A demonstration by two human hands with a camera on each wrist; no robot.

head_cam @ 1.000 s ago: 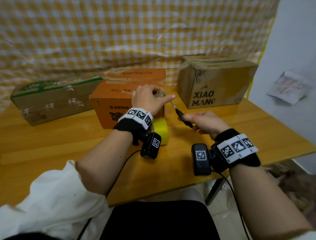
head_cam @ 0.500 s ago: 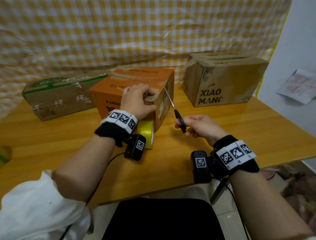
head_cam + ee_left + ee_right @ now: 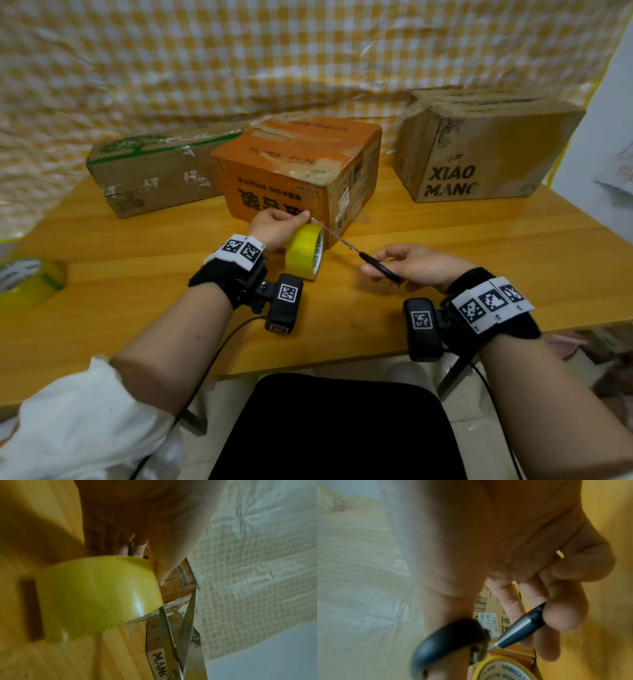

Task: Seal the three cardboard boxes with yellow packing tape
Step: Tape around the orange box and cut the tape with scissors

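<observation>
Yellow tape roll [image 3: 305,251] is held on edge by the left hand [image 3: 274,228] against the orange box [image 3: 294,171] front corner on the table [image 3: 445,246]. Scissors [image 3: 363,255] are clamped in the right hand [image 3: 416,267], blades parted, long axis aimed at 10 o'clock toward the tape.

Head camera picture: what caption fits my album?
Right hand aims scissors at yellow tape beside orange box.
</observation>
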